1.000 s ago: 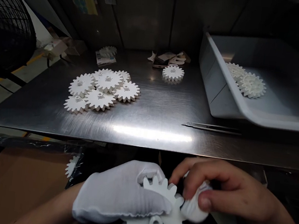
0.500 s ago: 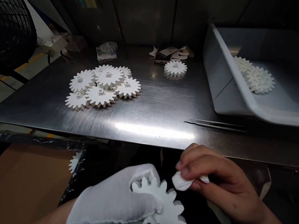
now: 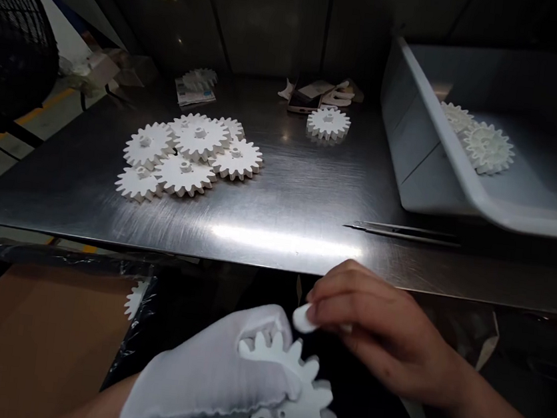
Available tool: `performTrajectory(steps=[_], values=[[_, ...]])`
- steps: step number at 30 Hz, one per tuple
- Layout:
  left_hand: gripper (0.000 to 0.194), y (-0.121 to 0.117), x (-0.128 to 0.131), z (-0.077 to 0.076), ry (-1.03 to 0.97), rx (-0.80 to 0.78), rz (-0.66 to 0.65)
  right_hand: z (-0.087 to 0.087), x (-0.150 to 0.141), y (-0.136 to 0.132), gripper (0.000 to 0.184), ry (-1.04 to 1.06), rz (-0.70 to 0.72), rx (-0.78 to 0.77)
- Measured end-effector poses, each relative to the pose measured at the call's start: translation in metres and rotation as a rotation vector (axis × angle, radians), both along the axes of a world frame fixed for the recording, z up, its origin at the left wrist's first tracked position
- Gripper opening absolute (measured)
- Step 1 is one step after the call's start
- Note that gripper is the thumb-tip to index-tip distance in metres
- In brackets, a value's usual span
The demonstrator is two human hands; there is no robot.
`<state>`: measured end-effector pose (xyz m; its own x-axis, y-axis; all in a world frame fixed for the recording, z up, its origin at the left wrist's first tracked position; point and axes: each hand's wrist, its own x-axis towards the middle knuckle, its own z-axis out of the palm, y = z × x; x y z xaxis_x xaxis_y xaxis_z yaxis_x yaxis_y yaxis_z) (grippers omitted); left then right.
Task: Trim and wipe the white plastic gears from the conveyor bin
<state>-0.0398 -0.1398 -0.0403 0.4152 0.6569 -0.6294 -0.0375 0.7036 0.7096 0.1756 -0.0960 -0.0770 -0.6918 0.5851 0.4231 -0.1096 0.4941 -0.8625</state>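
Observation:
My left hand [image 3: 204, 368], in a white cotton glove, is shut on the rim of a large white toothed plastic gear [image 3: 309, 407] with a raised hub. The gear's lower part runs out of view at the bottom edge. My right hand [image 3: 380, 328] is bare and pinches a small wad of white cloth [image 3: 303, 318] between its fingertips. That wad sits just above the gear's upper teeth and close to the glove, and I cannot tell whether it touches them.
A steel table [image 3: 280, 236] lies ahead, bearing a cluster of white gears [image 3: 187, 155], a single gear [image 3: 328, 123] and tweezers [image 3: 401, 232]. A grey tray [image 3: 432, 139] holding gears [image 3: 487, 147] stands at right. A black fan [image 3: 11, 37] stands at left.
My right hand has moved left and down with the cloth, nearer the gear. The gear and gloved hand have shifted slightly left, and the view has tilted a little.

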Motion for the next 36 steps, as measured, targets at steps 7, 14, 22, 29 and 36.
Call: performTrajectory(steps=[7, 14, 22, 29, 36], values=[[0.031, -0.008, -0.011, -0.006, 0.054, -0.021, -0.059, -0.014, 0.016, -0.006, 0.033, 0.078, -0.115, -0.218], [0.025, -0.007, -0.006, -0.010, -0.016, 0.002, -0.065, -0.011, -0.004, -0.003, 0.026, 0.202, 0.035, -0.118], [0.025, -0.007, -0.004, -0.012, 0.014, -0.043, -0.133, -0.005, 0.011, 0.002, 0.029, 0.012, 0.150, 0.136], [0.025, -0.011, -0.008, -0.001, 0.081, -0.010, -0.106, -0.009, 0.030, -0.003, 0.036, -0.104, -0.049, 0.076], [0.021, -0.012, -0.005, -0.004, 0.010, -0.077, -0.024, -0.009, 0.026, -0.018, 0.040, -0.002, -0.127, -0.048]])
